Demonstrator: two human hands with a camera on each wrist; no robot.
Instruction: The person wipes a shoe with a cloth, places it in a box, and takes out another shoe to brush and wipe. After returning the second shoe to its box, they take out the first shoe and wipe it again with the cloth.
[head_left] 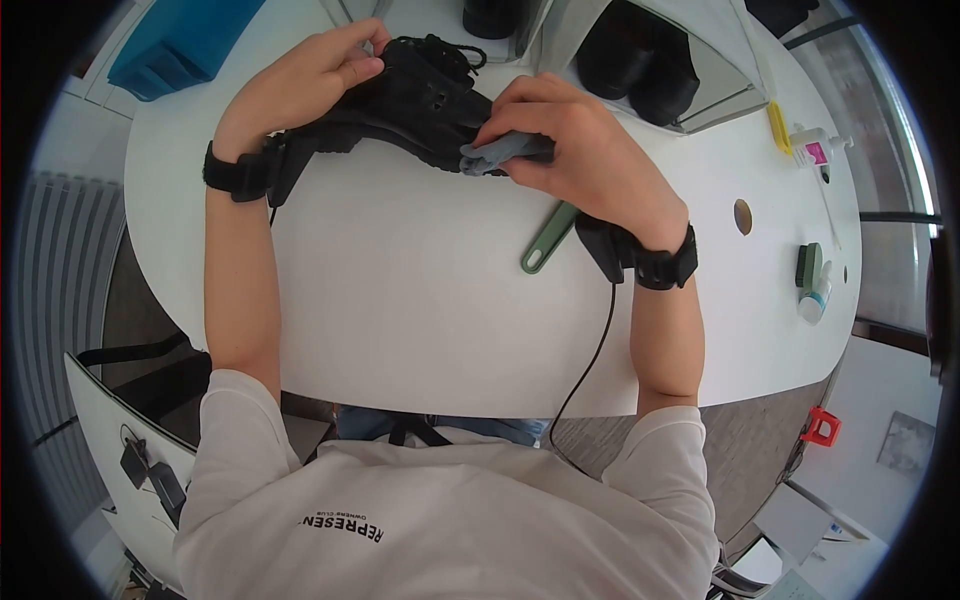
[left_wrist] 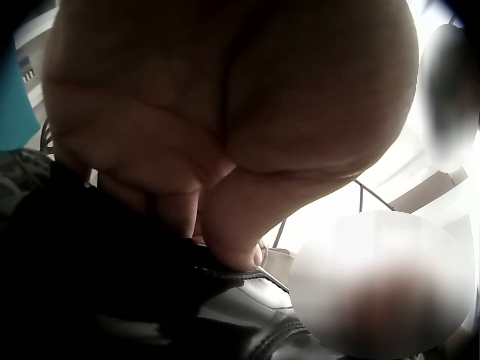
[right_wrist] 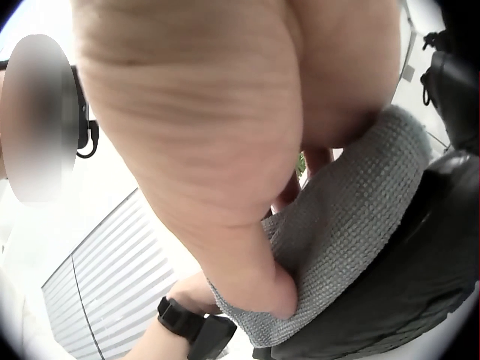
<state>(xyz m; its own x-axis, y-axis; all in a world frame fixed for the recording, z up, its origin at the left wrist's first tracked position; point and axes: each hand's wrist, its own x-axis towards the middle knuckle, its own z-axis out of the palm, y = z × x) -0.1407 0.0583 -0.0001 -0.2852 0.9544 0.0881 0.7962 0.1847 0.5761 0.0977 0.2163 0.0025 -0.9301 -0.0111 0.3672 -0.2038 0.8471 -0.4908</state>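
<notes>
A black lace-up boot (head_left: 400,105) lies on its side over the white table, its laces bunched at the far edge. My left hand (head_left: 310,80) grips the boot at its left end; in the left wrist view, thumb and fingers pinch the edge of the glossy leather (left_wrist: 240,300). At the boot's other end, my right hand (head_left: 590,145) holds a folded grey cloth (head_left: 500,152) between thumb and fingers. Seen from the right wrist, the woven cloth (right_wrist: 352,217) lies against the black leather (right_wrist: 405,277). Part of the cloth is hidden under the palm.
A green handle (head_left: 548,240) lies under my right wrist. An open-fronted white box (head_left: 720,70) with black shoes (head_left: 635,65) stands behind. A blue container (head_left: 185,45) sits at the back left; a pump bottle (head_left: 812,150), a green brush (head_left: 811,262) and a small bottle (head_left: 816,300) are at right.
</notes>
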